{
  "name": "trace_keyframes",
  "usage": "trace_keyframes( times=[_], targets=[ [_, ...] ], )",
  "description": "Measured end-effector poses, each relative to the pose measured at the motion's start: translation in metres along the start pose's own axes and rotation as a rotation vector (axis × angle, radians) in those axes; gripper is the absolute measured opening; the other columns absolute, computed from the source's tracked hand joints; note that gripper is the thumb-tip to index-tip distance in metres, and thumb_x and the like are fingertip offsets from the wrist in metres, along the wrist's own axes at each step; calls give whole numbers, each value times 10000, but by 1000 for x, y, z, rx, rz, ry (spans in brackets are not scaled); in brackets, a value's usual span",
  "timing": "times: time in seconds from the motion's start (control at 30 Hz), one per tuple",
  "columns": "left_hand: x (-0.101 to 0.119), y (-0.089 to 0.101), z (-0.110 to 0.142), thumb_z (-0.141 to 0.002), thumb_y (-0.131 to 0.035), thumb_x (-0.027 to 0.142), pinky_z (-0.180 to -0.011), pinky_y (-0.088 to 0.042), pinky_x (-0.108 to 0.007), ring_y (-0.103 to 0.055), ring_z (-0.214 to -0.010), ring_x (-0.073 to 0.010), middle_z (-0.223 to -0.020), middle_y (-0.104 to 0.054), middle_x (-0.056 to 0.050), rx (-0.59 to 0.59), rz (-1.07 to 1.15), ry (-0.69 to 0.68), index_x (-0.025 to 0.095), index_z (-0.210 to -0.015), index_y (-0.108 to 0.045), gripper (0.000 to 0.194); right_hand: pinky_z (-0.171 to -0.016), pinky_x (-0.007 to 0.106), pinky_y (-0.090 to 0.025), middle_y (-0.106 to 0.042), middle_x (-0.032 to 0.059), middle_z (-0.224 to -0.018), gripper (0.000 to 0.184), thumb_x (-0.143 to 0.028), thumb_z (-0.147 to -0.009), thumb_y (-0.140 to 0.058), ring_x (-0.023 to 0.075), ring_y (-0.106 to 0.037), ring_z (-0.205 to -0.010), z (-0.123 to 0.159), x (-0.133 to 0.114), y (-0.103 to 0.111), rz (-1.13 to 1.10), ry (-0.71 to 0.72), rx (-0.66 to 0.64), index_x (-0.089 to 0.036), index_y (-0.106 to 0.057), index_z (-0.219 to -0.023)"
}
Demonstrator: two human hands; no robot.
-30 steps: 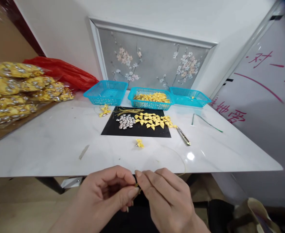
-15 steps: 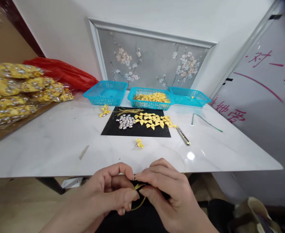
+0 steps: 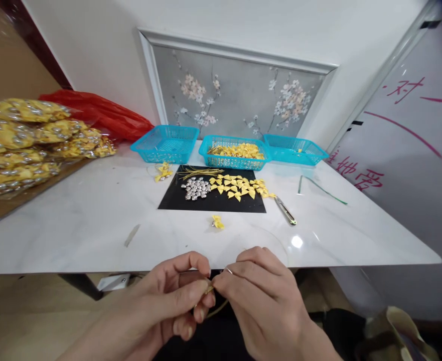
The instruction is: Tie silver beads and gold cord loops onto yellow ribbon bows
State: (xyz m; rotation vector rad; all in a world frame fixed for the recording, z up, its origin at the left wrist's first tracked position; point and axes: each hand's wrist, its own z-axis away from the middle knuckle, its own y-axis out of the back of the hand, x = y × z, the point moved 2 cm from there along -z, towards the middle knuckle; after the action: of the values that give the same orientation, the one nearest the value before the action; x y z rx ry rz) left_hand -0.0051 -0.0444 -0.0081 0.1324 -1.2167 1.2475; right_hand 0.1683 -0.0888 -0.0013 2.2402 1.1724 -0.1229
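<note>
Just off the front edge of the table, my left hand [image 3: 177, 296] pinches a thin gold cord [image 3: 216, 310] between thumb and forefinger. My right hand [image 3: 264, 296] grips the same cord close beside it, the fingertips of both hands almost meeting. Part of the cord loops down below the fingers; the rest is hidden by them. A small yellow ribbon piece with a silver bead [image 3: 217, 222] lies on the table beyond my hands. Farther back, a black mat [image 3: 213, 204] carries silver beads [image 3: 196, 188], yellow bows [image 3: 238, 186] and gold cords [image 3: 200, 172].
A utility knife [image 3: 285, 210] lies right of the mat. Three blue baskets stand along the wall, the middle basket [image 3: 236, 162] holding yellow pieces. Bagged yellow bundles [image 3: 21, 143] and a red plastic bag [image 3: 100, 115] are at left. A green strip [image 3: 324, 189] lies at right.
My fingertips have drawn closer together on the cord, and the open loop between them has tightened. The right fingers have curled in. Things on the table stay put.
</note>
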Motion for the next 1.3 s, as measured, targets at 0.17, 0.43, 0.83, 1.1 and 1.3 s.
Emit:
trace_keyframes(
  times=[0.17,0.43,0.83,1.1,1.3],
  targets=[
    [6,-5,3,-741,-861,296,-588,-476,-154,-557,-710,-115,-785,-655,31,56,-356,-188,263,-993,-730,286,-602,337,-428,-643,63,-739,209,5,-876,-487,189,-520,-700,-5,-4,4,101,-22,-126,-111,-660,-871],
    [12,-19,0,-811,-664,207,-656,-560,-240,-722,-686,-191,-762,-793,2,298,-912,-558,256,-797,-780,127,-633,366,-435,-600,83,-751,221,5,-855,-469,213,-494,-719,-4,-4,2,170,-96,-185,-81,-672,-878],
    [13,-17,-2,-859,-611,184,-561,-513,-212,-688,-555,-156,-648,-758,21,238,-1131,-694,264,-722,-773,227,-609,355,-400,-583,71,-733,223,-5,-874,-459,210,-483,-707,-2,0,4,191,-114,-208,-100,-657,-837],
    [22,-24,-7,-805,-608,254,-549,-508,-233,-662,-569,-186,-615,-757,-10,224,-1050,-433,220,-660,-750,206,-638,377,-426,-604,71,-773,249,10,-902,-444,229,-503,-737,-1,-1,3,244,-74,-242,-114,-658,-874],
    [23,-24,-6,-801,-572,269,-551,-508,-252,-653,-571,-196,-606,-745,-30,233,-1110,-426,204,-636,-745,247,-660,379,-483,-619,79,-807,244,9,-924,-439,225,-518,-762,-2,0,6,146,-113,-283,-105,-654,-922]
  ],
)
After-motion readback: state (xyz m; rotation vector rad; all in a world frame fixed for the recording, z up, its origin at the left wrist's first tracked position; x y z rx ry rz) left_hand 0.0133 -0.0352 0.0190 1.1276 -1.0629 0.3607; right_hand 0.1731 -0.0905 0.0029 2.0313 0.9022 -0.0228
